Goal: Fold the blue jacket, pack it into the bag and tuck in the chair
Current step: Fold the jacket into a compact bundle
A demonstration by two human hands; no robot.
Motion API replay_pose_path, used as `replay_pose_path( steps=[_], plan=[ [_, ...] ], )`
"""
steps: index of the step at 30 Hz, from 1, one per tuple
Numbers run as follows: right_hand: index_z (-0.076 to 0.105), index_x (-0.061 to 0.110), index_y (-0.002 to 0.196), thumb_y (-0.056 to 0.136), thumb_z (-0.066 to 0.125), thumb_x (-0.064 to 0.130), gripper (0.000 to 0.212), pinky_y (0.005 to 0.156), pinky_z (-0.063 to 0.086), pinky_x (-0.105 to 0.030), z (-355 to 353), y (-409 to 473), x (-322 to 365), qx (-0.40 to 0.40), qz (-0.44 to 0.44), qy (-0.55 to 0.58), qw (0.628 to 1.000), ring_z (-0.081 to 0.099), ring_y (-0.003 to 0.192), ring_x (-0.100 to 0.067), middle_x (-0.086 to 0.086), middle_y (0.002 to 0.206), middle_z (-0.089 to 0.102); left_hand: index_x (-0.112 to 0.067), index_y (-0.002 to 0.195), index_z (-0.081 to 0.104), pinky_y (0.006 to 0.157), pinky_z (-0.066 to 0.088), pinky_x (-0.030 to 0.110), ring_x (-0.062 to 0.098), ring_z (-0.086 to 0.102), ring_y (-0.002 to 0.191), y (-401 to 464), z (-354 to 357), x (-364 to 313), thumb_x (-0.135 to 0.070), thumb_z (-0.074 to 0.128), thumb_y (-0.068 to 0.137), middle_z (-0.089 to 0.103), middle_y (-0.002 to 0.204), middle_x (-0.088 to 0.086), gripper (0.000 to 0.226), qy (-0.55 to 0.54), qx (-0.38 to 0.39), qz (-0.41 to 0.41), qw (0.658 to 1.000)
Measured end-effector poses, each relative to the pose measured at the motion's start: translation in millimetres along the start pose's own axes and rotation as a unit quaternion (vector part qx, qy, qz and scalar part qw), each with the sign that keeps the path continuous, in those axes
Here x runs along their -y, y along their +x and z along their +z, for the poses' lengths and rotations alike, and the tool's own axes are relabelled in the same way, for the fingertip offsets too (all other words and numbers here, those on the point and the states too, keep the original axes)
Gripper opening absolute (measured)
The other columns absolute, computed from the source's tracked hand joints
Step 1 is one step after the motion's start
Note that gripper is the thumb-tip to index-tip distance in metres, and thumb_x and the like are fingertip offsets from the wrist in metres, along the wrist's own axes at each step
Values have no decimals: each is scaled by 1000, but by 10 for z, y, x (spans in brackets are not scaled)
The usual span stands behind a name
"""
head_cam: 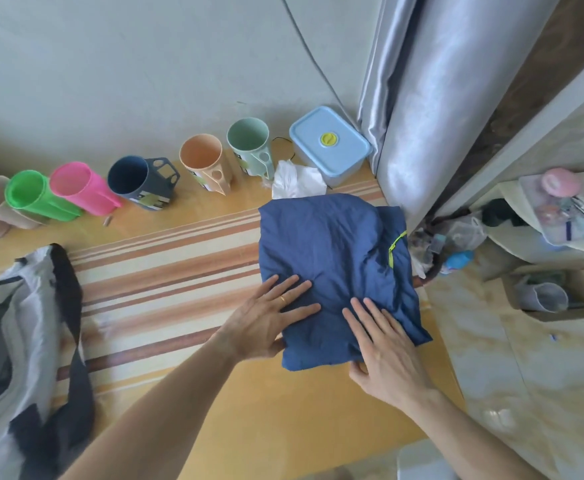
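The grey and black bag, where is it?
In the head view, the grey and black fabric bag lies at the table's left edge, far left of the folded blue jacket.

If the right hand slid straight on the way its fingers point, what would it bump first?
The right hand would keep sliding over the jacket; beyond that, probably the crumpled tissue, though depth is unclear.

Two bare forearms, no sleeves, and a thin ring (seemingly gold) on the left hand.
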State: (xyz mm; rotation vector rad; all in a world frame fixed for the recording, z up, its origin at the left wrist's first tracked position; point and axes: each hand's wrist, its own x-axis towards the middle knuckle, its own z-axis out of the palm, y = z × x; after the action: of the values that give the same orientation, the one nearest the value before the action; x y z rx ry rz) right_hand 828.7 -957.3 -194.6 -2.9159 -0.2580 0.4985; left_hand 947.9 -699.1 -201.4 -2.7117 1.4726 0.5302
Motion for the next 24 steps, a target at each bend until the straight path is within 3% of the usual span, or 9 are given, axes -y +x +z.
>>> replay_pose_path(
  steps=[4,7,10,12,15,17,19,21,24],
  plan=[
    [35,14,154,75,64,60,96,107,45,-44,-101,-35,-23,2,-9,9,1000,41,144,-23,-5,162,35,-39,146,52,127,6,51,19,15,157,-37,-88,-172,-22,47,76,30,166,-4,72,-196,-44,-63,978],
    [29,25,156,63,57,82,113,100,45,-36,-480,-156,-95,26,-59,32,997,54,121,-15,7,168,15,-36,139,60,126,0,36,6,24,153,-221,-149,-298,-19,45,78,44,158,-9,65,-422,-18,-112,899],
    [29,42,150,54,62,87,112,105,36,-27,-965,-125,-116,124,-104,63,985,46,116,-6,29,157,19,-29,96,74,109,39,40,13,61,114,-480,-189,-351,-27,49,84,70,109,-11,28,-596,9,-169,785],
    [43,47,135,53,75,76,93,97,43,-24,-1146,17,-165,181,-70,135,972,48,109,-3,34,125,45,-10,76,61,95,43,54,19,58,86,-593,-185,-324,-37,53,78,61,84,-4,28,-648,-4,-233,725],
    [59,46,112,62,85,57,57,91,53,-31,-1198,338,-308,183,35,323,928,63,105,-3,23,107,66,-16,88,74,111,41,47,21,70,104,-603,-184,-292,-55,62,82,78,100,-4,42,-703,-43,-359,612],
    [70,38,93,73,82,52,27,84,54,-32,-1107,561,-350,127,146,399,897,70,99,-12,16,93,75,-16,94,76,101,48,40,22,71,101,-512,-239,-328,-60,68,82,78,101,1,47,-699,-83,-470,533],
    [67,26,82,85,70,51,25,70,49,-36,-988,703,-259,23,230,340,911,70,94,-28,4,83,72,-9,81,68,79,52,36,22,66,86,-374,-302,-377,-60,66,86,72,87,1,52,-619,-131,-558,536],
    [62,18,100,93,59,41,24,76,50,-42,-887,713,-36,-165,244,207,933,65,98,-36,-6,96,68,-7,74,64,74,55,39,26,65,80,-261,-348,-427,-63,59,88,68,77,3,57,-534,-165,-600,572],
    [65,10,116,98,54,21,24,95,46,-42,-859,486,564,-374,65,150,913,59,113,-31,-9,118,66,-9,87,68,80,56,42,32,66,90,-117,-405,-447,-70,50,88,68,91,6,63,-446,-158,-630,616]
  ],
)
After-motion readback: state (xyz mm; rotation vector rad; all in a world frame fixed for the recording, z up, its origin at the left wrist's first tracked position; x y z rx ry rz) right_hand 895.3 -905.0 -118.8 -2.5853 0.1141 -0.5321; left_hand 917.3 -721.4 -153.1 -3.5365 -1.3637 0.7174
